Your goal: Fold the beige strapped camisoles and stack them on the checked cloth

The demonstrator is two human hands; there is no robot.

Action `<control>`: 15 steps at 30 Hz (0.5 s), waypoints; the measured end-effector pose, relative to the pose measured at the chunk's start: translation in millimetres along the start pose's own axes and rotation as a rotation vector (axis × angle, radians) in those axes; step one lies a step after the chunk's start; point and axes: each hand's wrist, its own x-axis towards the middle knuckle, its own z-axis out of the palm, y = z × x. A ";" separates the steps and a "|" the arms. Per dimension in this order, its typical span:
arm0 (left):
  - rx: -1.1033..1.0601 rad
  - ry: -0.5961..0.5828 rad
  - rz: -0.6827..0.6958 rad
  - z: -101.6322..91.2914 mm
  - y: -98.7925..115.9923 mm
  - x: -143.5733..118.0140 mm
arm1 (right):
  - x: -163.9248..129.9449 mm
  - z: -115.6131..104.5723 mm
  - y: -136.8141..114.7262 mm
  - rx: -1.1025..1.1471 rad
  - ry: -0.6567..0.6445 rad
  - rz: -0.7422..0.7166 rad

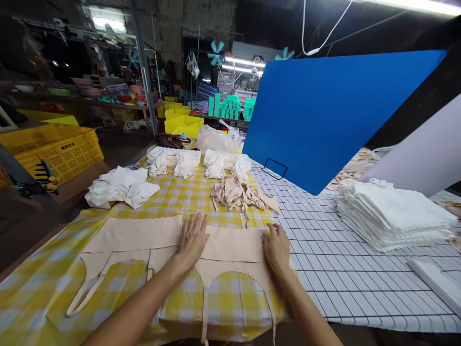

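Observation:
Two beige camisole-like garments lie spread flat side by side on the yellow checked cloth, the left garment (133, 235) and the right garment (230, 245). Their thin straps point towards me, and some hang over the table's front edge. My left hand (192, 240) rests palm down where the two garments meet, fingers stretched out. At the right garment's outer edge lies my right hand (278, 250), fingers slightly bent and apart, touching the fabric. Beyond them sits a crumpled heap of beige garments (237, 194).
White garments lie in a loose pile (120, 185) at left and in folded stacks (226, 161) farther back. A tall blue board (324, 110) stands at the right behind a thick white garment stack (392, 214). A yellow crate (61, 149) is beyond the table's left edge.

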 end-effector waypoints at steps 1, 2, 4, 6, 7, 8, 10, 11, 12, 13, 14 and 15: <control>0.003 -0.025 0.082 3.5 5.1 -5.3 | -3.1 2.8 -2.6 -0.026 -0.010 -0.093; -0.012 -0.072 0.161 7.2 9.5 -10.6 | -6.3 5.5 -4.5 -0.035 -0.055 -0.197; -0.049 -0.170 0.271 13.7 15.2 -20.1 | -11.3 10.2 -4.1 -0.021 -0.201 -0.345; -0.064 -0.241 0.290 17.1 16.6 -26.4 | -12.8 12.0 4.3 -0.015 -0.325 -0.346; -0.060 -0.263 0.272 17.3 16.0 -28.2 | -12.8 11.2 11.3 -0.018 -0.356 -0.296; -0.051 -0.282 0.248 16.8 15.0 -29.4 | -13.0 8.9 19.5 -0.016 -0.370 -0.230; -0.031 -0.315 0.194 15.0 12.8 -30.5 | -17.9 -0.8 36.5 0.026 -0.361 -0.106; -0.021 -0.323 0.166 14.2 12.2 -30.8 | -24.0 -8.2 43.7 0.078 -0.328 -0.060; -0.015 -0.321 0.142 13.8 12.5 -31.0 | -33.4 -17.1 49.5 0.152 -0.272 -0.022; -0.012 -0.316 0.130 13.7 14.0 -31.2 | -46.0 -26.7 53.4 0.241 -0.199 0.015; -0.012 -0.308 0.136 14.0 16.8 -31.4 | -61.7 -36.4 55.4 0.338 -0.120 0.055; -0.017 -0.296 0.160 14.3 21.3 -31.5 | -79.9 -45.1 55.8 0.435 -0.049 0.109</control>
